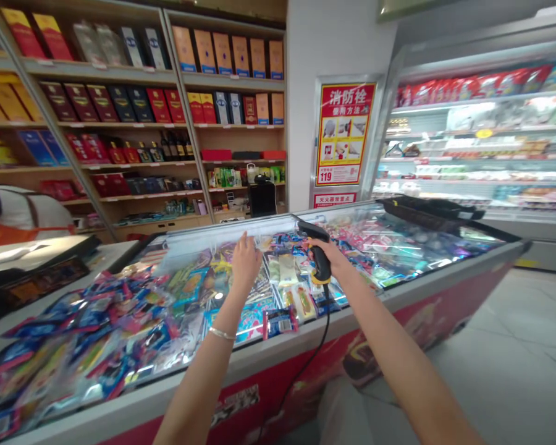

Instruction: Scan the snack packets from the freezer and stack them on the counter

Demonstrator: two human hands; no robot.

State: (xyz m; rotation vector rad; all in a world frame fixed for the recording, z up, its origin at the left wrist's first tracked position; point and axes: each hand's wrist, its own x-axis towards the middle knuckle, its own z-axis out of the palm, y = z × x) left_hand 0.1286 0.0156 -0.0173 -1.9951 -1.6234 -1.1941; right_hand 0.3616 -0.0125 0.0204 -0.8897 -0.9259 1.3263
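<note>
My right hand (pixel 327 256) is wrapped round the handle of a black and yellow barcode scanner (pixel 321 262), whose cable hangs down over the freezer's front. To its left, my left hand (pixel 247 262) hovers above the packs with its fingers partly spread, and nothing shows in it. Below both hands is a chest freezer (pixel 315 334) with ice-cream packs under and around its glass. A blue and red pack (pixel 280 322) lies at the front edge, beside a pale pack (pixel 301 301).
Many loose packs (pixel 92 334) are heaped on the left part of the freezer. A dark bag (pixel 421 213) lies on its right end. A person (pixel 32 207) is at the far left. Shelves of boxes (pixel 151 71) and a lit fridge (pixel 482 136) stand behind.
</note>
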